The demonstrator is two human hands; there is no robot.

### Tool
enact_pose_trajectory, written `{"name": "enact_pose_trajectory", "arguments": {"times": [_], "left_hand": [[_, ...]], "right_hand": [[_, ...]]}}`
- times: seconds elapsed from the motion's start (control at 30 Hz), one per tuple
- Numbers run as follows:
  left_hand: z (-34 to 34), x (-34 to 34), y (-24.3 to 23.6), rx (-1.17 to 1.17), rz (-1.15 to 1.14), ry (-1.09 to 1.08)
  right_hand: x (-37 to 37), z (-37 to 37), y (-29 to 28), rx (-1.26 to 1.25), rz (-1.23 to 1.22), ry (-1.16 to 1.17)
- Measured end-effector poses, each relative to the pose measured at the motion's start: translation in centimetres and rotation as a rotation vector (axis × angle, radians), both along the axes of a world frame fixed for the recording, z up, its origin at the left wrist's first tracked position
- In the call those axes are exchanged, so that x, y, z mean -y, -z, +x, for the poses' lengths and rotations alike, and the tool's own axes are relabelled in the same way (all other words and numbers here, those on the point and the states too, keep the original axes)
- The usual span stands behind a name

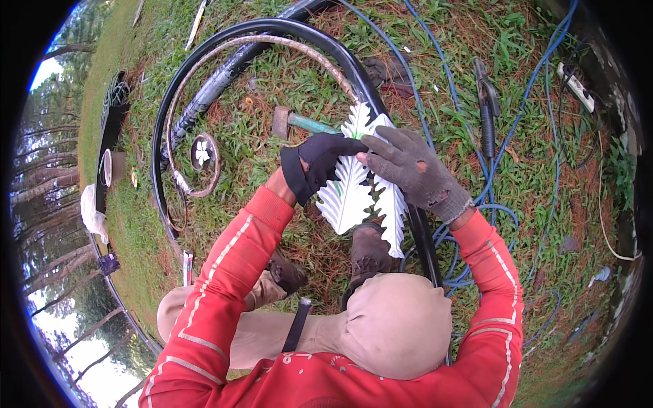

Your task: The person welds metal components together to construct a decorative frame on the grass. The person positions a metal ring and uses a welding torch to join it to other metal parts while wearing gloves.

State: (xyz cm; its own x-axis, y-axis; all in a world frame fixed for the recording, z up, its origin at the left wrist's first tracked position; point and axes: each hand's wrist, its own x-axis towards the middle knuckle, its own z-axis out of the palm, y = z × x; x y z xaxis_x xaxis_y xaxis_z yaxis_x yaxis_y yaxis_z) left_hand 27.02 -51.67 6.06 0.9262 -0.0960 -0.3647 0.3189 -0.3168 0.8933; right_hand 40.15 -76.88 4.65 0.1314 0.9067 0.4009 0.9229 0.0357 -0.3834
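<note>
Two white, jagged-edged leaf ornaments point(350, 194) lie in front of me over a black curved tube point(425, 245). My left hand point(323, 162), in a black glove, is closed at the left edge of the leaves, its index finger reaching across them. My right hand point(415, 170) wears a torn grey glove; its bent fingers grip the upper part of the leaves, near the tube. The fingertips of both hands almost meet. Just beyond the left hand, a hammer point(309, 124) with a green handle lies on the grass, its handle end partly behind the leaves.
A rusty scrolled rod point(216, 166) with a white flower ornament point(202, 151) curves at left inside the black tube. Blue cables point(491, 187) and a welding electrode holder point(486, 102) lie at right. A white power strip point(577, 87) sits at far right, a bucket point(114, 167) at far left.
</note>
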Motion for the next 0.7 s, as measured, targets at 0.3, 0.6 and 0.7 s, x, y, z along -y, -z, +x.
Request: {"name": "enact_pose_trajectory", "arguments": {"times": [0.3,0.6,0.7], "left_hand": [[-1.5,-0.2,3.8,-0.548,-0.075,-0.386],[-4.2,2.7,8.3,-0.475,-0.013,-0.394],[-4.8,1.2,9.3,-0.555,-0.416,-0.533]], "right_hand": [[4.3,0.3,1.1,-0.833,0.229,0.721],[-6.7,7.1,5.2,-0.836,-0.449,0.97],[-8.5,6.4,3.2,-1.082,-0.541,0.673]]}}
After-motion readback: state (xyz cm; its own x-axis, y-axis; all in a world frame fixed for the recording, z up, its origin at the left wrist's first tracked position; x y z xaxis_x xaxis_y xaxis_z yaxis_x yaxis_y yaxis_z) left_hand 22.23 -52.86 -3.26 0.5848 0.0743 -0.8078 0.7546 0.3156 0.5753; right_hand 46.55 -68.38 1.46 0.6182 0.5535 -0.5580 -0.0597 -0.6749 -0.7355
